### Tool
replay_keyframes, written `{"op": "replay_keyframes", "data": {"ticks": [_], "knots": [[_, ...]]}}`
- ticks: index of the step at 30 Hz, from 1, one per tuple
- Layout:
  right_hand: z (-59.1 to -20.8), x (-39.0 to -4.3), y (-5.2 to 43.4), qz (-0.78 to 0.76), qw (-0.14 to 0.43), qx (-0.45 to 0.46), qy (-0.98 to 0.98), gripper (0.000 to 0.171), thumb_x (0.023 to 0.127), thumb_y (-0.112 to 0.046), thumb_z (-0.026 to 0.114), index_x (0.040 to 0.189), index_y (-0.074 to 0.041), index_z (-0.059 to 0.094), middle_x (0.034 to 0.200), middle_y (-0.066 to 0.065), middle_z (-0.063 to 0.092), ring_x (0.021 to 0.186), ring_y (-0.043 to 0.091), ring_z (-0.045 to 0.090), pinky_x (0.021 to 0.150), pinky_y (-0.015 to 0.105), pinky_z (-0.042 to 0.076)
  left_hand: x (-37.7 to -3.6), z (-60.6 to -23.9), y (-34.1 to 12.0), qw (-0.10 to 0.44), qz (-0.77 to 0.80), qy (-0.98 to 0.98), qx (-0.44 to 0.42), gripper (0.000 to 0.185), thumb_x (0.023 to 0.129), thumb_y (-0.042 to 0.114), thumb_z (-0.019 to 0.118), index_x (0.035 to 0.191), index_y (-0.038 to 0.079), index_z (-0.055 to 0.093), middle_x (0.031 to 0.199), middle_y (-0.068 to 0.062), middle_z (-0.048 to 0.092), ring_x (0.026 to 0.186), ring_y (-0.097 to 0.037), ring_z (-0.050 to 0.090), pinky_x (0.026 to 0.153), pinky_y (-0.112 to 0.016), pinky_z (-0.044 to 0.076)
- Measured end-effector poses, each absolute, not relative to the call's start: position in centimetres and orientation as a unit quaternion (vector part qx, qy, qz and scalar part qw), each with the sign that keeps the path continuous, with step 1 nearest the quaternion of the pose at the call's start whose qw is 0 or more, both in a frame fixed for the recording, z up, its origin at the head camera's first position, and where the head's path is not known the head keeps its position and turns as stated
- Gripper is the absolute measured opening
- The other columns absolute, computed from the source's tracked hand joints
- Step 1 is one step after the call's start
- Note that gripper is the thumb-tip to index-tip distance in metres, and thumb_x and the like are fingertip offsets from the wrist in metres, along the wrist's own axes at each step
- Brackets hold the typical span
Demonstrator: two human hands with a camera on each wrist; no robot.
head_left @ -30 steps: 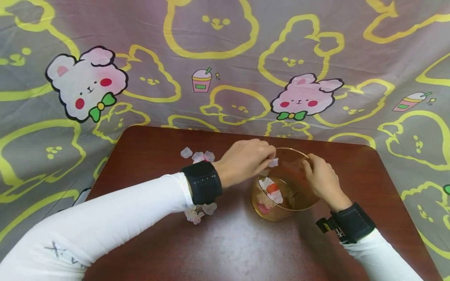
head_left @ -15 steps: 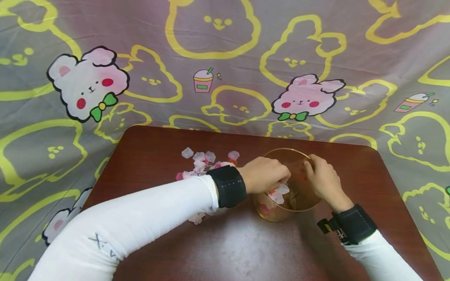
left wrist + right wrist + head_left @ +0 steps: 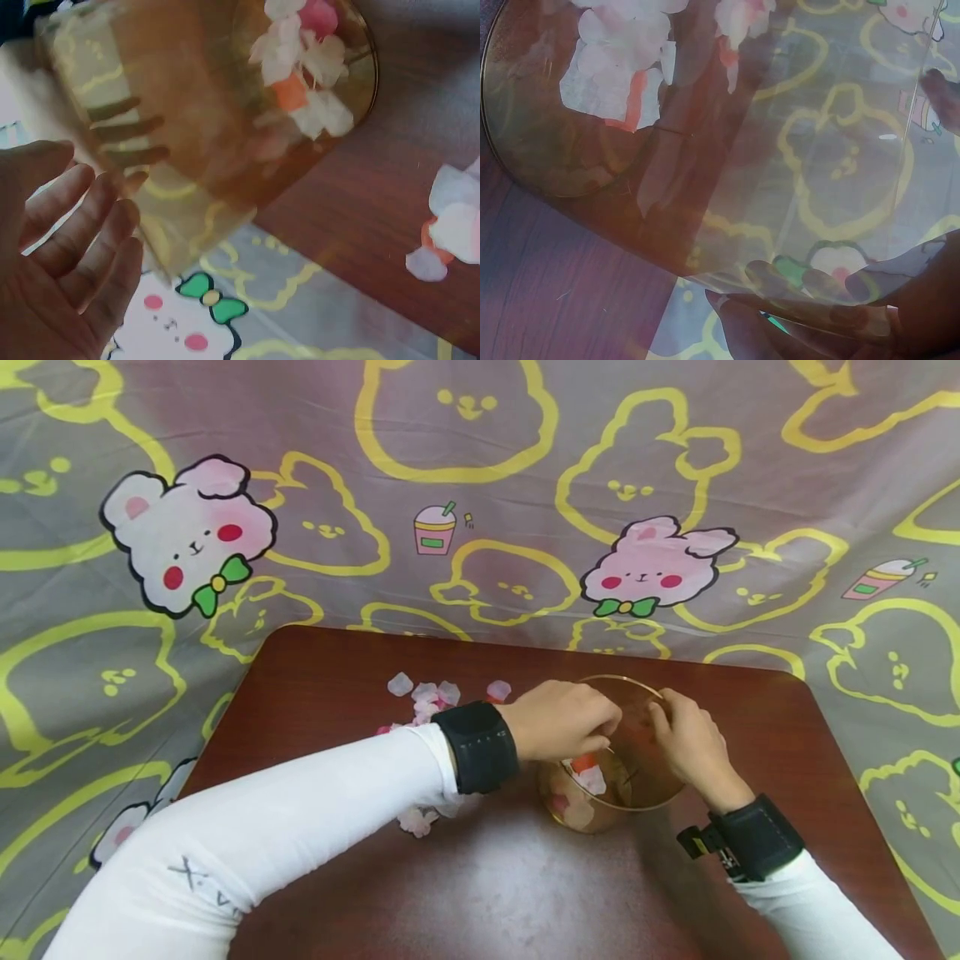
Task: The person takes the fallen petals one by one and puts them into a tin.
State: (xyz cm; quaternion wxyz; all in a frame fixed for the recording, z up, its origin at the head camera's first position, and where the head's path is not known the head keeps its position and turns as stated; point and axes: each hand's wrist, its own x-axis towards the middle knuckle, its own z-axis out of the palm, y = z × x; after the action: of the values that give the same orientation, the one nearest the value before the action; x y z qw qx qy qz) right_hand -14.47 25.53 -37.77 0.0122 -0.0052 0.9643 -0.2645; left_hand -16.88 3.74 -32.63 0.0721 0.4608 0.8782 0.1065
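- We see a person's left hand [image 3: 566, 718] above the rim of an amber see-through container [image 3: 637, 727], at about ten o'clock — fingers loosely bent and apart from one another in the left wrist view; whether they touch the rim, we cannot tell.
- We find the right hand [image 3: 690, 745] gripping that rim at about three o'clock, its fingers hooked around the edge.
- The container stands on a reddish-brown tabletop [image 3: 780, 735], right of centre as we look down from the head camera.
- Inside it, we spot artificial petals [image 3: 592, 779] toward seven o'clock of the base, white and pink with a strip of orange [image 3: 290, 92] among them.
- At nine o'clock from the container lies a loose scatter of pale and pink petals [image 3: 425, 693], part of it hidden behind the left forearm — one whitish petal [image 3: 401, 684] sits at its eleven o'clock edge.
- We note black wrist straps [image 3: 476, 746] over white sleeves [image 3: 322, 810] on both arms.
- At twelve o'clock, beyond the table, hangs grey cloth [image 3: 307, 410] printed with yellow cartoon outlines and rabbits in green bows.
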Motion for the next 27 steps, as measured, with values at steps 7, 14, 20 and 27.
{"op": "replay_keyframes", "data": {"ticks": [7,14,20,27], "knots": [[-37.8,-14.5,25.5,-0.265,0.016,-0.006,0.964,0.029,0.109,-0.027,0.041,0.101,-0.007,0.06,0.076,0.008,0.064,0.055,0.019,0.051,0.049,0.034,0.034,-18.1,-31.5,0.9,0.029,0.148,0.891,0.429,0.01,0.099,0.023,0.063,0.094,0.018,0.069,0.088,0.006,0.067,0.081,-0.009,0.058,0.074,-0.028,0.049],[-37.9,-14.4,25.4,-0.26,0.012,-0.005,0.966,0.025,0.108,-0.024,0.043,0.102,-0.006,0.059,0.071,0.008,0.058,0.053,0.021,0.048,0.048,0.033,0.033,-19.0,-31.8,-3.9,0.023,0.175,0.914,0.366,0.013,0.099,0.024,0.064,0.103,0.015,0.072,0.096,0.003,0.071,0.084,-0.013,0.061,0.077,-0.034,0.053],[-37.8,-14.3,25.5,-0.261,0.011,-0.006,0.965,0.025,0.108,-0.023,0.042,0.101,-0.005,0.058,0.069,0.007,0.053,0.053,0.02,0.047,0.048,0.033,0.032,-19.8,-33.2,-7.8,0.035,0.184,0.932,0.312,0.017,0.099,0.026,0.065,0.107,0.013,0.072,0.098,0.0,0.072,0.086,-0.016,0.062,0.079,-0.036,0.054],[-37.9,-14.3,25.5,-0.263,0.011,-0.006,0.965,0.025,0.109,-0.024,0.042,0.098,-0.006,0.057,0.068,0.007,0.052,0.052,0.021,0.045,0.047,0.032,0.031,-20.3,-35.8,-12.1,0.05,0.192,0.947,0.252,0.021,0.097,0.024,0.068,0.111,0.009,0.071,0.106,-0.006,0.073,0.087,-0.02,0.063,0.082,-0.041,0.055]]}}
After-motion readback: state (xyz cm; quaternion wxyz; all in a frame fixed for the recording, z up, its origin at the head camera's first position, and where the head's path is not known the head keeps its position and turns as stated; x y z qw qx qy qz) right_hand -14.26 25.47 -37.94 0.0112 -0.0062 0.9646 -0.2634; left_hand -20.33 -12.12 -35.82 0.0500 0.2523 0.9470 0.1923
